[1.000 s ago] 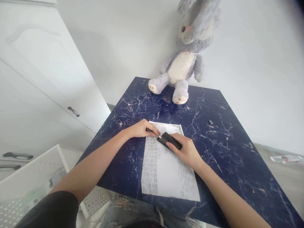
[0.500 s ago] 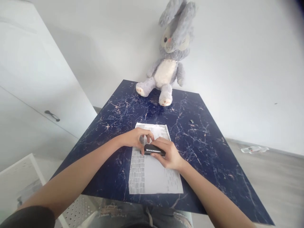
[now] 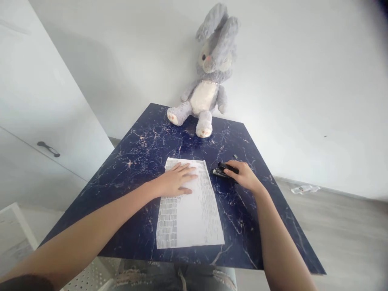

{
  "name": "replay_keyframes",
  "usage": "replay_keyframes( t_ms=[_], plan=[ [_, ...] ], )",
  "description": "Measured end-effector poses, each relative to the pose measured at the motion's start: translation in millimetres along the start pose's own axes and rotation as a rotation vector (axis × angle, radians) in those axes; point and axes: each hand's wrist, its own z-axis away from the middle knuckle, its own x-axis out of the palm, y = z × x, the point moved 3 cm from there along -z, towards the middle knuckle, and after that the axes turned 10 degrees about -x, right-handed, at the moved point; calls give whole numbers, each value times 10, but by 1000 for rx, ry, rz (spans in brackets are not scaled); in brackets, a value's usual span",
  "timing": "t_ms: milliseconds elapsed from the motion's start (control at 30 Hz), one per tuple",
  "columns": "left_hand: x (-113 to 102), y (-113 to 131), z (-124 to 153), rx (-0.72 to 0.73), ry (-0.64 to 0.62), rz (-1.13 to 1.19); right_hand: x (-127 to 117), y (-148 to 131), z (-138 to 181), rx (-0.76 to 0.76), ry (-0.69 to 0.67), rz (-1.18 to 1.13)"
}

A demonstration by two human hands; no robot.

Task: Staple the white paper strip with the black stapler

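Note:
My left hand (image 3: 177, 182) lies flat with fingers spread on the upper left part of a printed sheet of paper (image 3: 194, 226). The sheet has dense blocks of text along both sides and a blank band down its middle. To the right of the sheet, my right hand (image 3: 244, 174) is closed around a black stapler (image 3: 222, 169) at the table surface. The stapler's front end points left toward the sheet, its two arms apart. Just beyond the right hand sits a small dark piece (image 3: 235, 156), too small to identify.
A grey plush rabbit (image 3: 206, 97) sits at the far end of the dark blue marbled table (image 3: 127, 226), against the wall. On the left stands a white cabinet with a dark handle (image 3: 48, 149). A clear plastic item (image 3: 305, 189) lies on the floor at right.
My right hand has carried the stapler off the paper to the right. My left hand has left the stapler's front end and flattened out on the sheet. The view has shifted slightly.

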Motion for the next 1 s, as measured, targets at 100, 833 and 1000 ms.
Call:
replay_keyframes(
  t_ms=[100, 833, 1000],
  plan=[
    [-49, -91, 26, -46, 14, -44, 52, -81, 12, -70, -162, -135],
    [-16, 20, 81, 90, 18, -13, 247, -453, -91, -197, -73, -42],
    [-31, 18, 84, 97, -23, -38, 132, -389, -47, -183, -153, -73]
  ],
)
